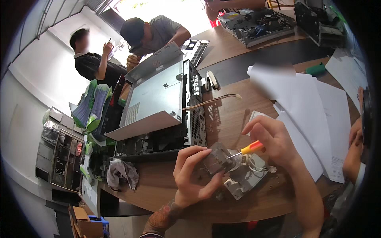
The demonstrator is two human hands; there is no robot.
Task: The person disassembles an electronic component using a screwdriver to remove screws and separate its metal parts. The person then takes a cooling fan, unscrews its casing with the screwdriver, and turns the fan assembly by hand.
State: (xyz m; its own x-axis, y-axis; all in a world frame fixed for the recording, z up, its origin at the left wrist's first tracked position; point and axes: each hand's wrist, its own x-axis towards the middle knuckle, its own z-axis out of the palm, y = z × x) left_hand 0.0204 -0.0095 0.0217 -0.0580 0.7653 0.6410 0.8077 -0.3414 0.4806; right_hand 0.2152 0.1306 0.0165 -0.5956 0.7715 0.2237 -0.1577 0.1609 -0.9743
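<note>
Holding one screwdriver (252, 148) and one small grey block (216, 159), I have one thing in each hand, a little below and to the right of the middle of the frame. Close by I count one pale metal part (247, 183) with white wires, resting on the desk (158, 196). Left of centre stands one big computer case (156, 95), with one thin cable (212, 100) reaching out to its right, and one crumpled grey cloth (122, 174) lies at the lower left. One opened computer (258, 28) sits at the upper right, one black box (317, 25) beside it. White papers (295, 99) cover the right side; they overlap, so I cannot count them all. One green thing (316, 70) lies by their top edge. Two people show at the upper left, one standing person (93, 59) and one bent person (152, 33).

The block is pinched in my left hand (191, 174), thumb under its lower edge and fingers along its upper left, so it lies just right of the palm, raised in front of the pale part. My right hand (276, 141) grips the yellow and red handle, up and right of the block. The shaft points down and left to the block's right side; I cannot tell whether the tip touches.
</note>
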